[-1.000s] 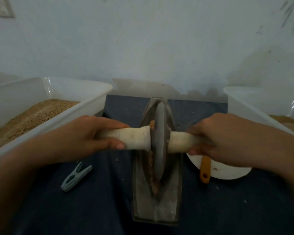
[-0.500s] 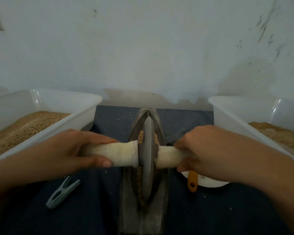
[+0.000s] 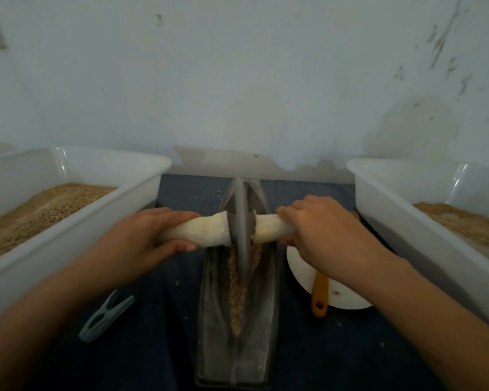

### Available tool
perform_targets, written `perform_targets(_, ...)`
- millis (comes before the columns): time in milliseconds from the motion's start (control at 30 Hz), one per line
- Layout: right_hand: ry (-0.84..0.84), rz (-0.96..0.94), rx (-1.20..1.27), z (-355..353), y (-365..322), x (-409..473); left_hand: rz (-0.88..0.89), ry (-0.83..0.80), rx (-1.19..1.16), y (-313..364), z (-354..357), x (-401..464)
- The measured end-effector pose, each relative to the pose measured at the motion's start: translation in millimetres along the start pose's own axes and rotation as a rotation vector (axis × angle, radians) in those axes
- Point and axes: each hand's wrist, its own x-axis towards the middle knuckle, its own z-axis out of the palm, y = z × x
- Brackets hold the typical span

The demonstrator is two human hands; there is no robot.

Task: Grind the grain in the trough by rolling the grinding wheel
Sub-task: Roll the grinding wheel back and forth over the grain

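A dark, boat-shaped metal trough (image 3: 261,328) lies lengthwise on the dark cloth in front of me. Brown grain (image 3: 237,294) fills its middle groove. The grey grinding wheel (image 3: 242,221) stands on edge in the far half of the trough. A pale wooden axle (image 3: 206,231) runs through it from left to right. My left hand (image 3: 144,241) grips the left end of the axle, thumb underneath. My right hand (image 3: 319,227) grips the right end, fingers curled over the top.
A white tub (image 3: 76,235) with grain stands to the left and another white tub (image 3: 407,221) with ground grain to the right. A grey-green clothes peg (image 3: 105,317) lies left of the trough. A white plate (image 3: 347,297) with an orange-handled tool (image 3: 319,297) sits to the right.
Both hands have rolled the wheel away from me, from the middle of the trough to its far half. The grain in the near groove now lies uncovered.
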Motion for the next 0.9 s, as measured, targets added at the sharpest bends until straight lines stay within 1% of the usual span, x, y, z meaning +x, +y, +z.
perform_targets(100, -0.128, -0.066, -0.004, -22.1, -4.6, -10.6, 0.029, -0.153, -0.131, -2.4, -18.8, -6.1)
perform_targets(167, -0.209, -0.082, 0.072, -39.2, -6.2, -22.1, 0.048, -0.271, -0.203, -1.8, -30.7, -12.1)
perform_targets(233, -0.244, -0.097, 0.136, -50.6, -6.2, -31.9, 0.053, -0.355, -0.245, -3.0, -37.7, -15.4)
perform_targets(267, -0.247, -0.098, 0.151, -52.3, -5.4, -34.0, 0.048, -0.371, -0.250, -3.4, -39.0, -15.4)
perform_targets(333, -0.231, -0.078, 0.144, -46.5, -3.9, -29.1, 0.036, -0.339, -0.219, -3.6, -36.0, -14.2)
perform_targets(400, -0.186, -0.019, 0.139, -32.3, -3.8, -17.7, -0.004, -0.251, -0.132, -2.5, -26.1, -8.9)
perform_targets(500, -0.017, 0.028, 0.062, -6.4, -2.8, -0.6, -0.063, -0.083, -0.072, -2.9, -4.5, 0.5)
perform_targets(567, 0.046, 0.047, 0.024, 4.2, -1.8, 4.2, -0.059, 0.003, 0.003, -2.2, 5.8, 5.7)
perform_targets(600, 0.057, 0.050, 0.011, 6.6, -0.7, 4.3, -0.044, 0.021, 0.024, -2.0, 7.6, 7.1)
perform_targets(667, 0.042, 0.021, -0.028, 3.2, -2.5, 2.2, -0.022, 0.013, -0.025, -2.5, 4.8, 6.1)
perform_targets(767, -0.065, -0.054, -0.054, -17.0, -6.9, -8.4, -0.027, -0.120, -0.159, -1.6, -13.0, -2.4)
perform_targets(833, -0.175, -0.060, 0.014, -35.9, -8.9, -20.2, 0.013, -0.256, -0.219, -0.3, -26.1, -9.7)
perform_targets(900, -0.242, -0.070, 0.092, -48.8, -8.8, -30.6, 0.032, -0.362, -0.264, 1.9, -37.8, -14.1)
